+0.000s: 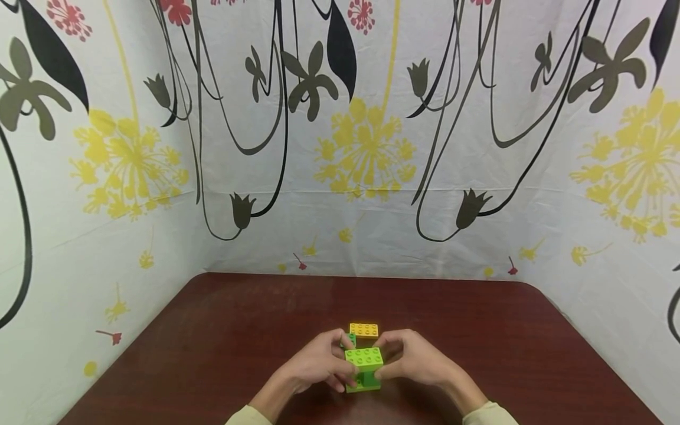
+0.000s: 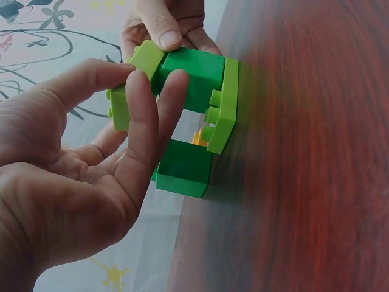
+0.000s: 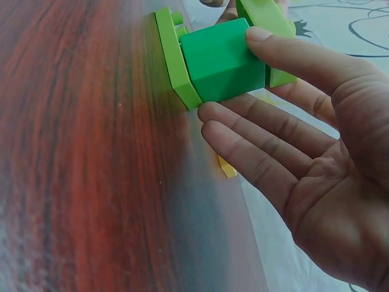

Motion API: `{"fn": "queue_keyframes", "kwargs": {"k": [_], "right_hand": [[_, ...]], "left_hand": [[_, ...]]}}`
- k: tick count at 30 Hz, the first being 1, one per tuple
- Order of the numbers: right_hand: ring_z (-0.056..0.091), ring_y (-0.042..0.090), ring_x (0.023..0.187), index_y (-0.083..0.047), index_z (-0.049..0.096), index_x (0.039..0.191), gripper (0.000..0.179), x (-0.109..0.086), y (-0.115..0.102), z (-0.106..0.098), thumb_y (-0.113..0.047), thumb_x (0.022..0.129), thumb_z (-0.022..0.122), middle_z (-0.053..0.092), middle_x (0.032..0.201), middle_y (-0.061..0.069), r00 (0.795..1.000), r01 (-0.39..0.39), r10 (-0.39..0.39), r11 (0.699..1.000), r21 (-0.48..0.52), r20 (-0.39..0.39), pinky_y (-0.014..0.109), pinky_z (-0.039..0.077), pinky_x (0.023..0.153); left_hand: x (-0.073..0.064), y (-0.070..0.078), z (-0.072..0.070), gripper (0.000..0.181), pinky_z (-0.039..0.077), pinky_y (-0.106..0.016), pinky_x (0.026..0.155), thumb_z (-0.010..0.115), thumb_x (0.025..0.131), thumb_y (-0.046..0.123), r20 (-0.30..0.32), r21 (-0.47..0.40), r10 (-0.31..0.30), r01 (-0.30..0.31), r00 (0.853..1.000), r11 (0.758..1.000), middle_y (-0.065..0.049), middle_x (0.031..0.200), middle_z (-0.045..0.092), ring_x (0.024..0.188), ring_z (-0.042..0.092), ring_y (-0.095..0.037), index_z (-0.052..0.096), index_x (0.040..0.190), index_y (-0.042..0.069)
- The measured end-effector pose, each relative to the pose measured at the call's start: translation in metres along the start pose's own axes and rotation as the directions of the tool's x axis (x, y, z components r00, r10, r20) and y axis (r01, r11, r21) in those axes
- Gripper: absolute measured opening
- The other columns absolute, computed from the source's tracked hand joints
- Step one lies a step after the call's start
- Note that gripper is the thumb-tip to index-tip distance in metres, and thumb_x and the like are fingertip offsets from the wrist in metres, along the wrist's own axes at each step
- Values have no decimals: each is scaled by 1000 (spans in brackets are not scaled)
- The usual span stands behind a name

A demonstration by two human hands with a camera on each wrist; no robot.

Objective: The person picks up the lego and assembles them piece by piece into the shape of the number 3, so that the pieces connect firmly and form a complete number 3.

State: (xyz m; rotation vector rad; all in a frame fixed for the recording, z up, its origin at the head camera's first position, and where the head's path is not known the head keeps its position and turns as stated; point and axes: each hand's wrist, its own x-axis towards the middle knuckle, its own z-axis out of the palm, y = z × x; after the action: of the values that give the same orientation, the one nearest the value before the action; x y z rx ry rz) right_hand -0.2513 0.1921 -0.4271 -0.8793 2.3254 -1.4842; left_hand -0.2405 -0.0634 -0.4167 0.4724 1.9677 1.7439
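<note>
A small block structure stands on the table before me: a lime green brick (image 1: 364, 358) on top, a dark green brick (image 3: 222, 64) beneath it at the right, and a lime green base brick (image 2: 225, 112) with bare studs at the bottom. My left hand (image 1: 321, 360) pinches the left end of the top lime brick between thumb and forefinger. From the other side, my right hand (image 1: 417, 357) holds the right end, its thumb where the top brick meets the dark green one. Its lower fingers extend loosely in the right wrist view.
Behind the structure lies a yellow brick (image 1: 363, 330). Another dark green brick (image 2: 184, 169) stands just behind, partly hidden by my left hand in the head view. The brown table (image 1: 255, 307) is bordered by a flower-patterned white cloth (image 1: 372, 230).
</note>
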Motion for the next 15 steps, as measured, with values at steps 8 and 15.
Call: {"fn": "queue_keyframes", "kwargs": {"k": [8, 15], "right_hand": [[78, 19, 95, -7, 75, 111, 29, 0, 0, 0, -13, 86, 87, 80, 103, 9, 1000, -6, 6, 1000, 7, 3, 25, 63, 83], [78, 20, 94, -7, 75, 111, 28, 0, 0, 0, -13, 86, 86, 80, 102, 9, 1000, -8, 8, 1000, 3, 5, 25, 63, 82]], "left_hand": [[2, -2, 1, 33, 60, -27, 55, 72, 80, -3, -13, 1, -2, 2, 1000, 1000, -14, 88, 75, 70, 74, -19, 54, 106, 6], [2, -1, 0, 32, 64, -33, 59, 73, 83, -7, -11, 0, 4, -4, 1000, 1000, -14, 88, 75, 76, 76, -22, 54, 105, 5]]}}
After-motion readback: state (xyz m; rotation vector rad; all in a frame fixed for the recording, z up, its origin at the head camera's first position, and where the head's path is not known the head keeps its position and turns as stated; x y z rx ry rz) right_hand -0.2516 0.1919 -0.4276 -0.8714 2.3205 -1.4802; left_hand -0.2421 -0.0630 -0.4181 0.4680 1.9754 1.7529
